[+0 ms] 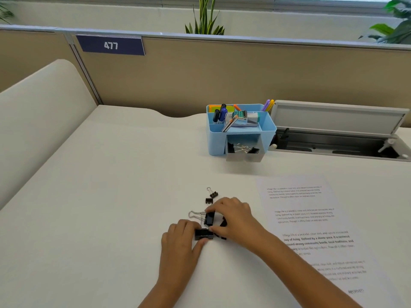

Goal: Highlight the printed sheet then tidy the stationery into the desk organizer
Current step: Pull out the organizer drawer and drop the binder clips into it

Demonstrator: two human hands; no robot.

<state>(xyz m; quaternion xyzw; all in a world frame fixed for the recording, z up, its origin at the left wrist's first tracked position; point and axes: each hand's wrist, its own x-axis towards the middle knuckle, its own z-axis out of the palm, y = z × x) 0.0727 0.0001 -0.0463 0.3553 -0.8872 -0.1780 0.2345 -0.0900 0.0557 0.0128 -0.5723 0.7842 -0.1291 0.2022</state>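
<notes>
My left hand (180, 237) pinches a clip (204, 233) on the worktop (100, 196) | my right hand (233, 215) grips a second clip (209, 218), two small clips (211, 196) just beyond | organizer (241, 130) farther back, drawer open | sheet (311, 218) flat at right.

Loose binder clips (211, 196) before organizer (241, 132)

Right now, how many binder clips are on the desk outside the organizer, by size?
Small binder clips: 2
Large binder clips: 3, one mostly hidden under the right hand
Total: 5 visible
</notes>
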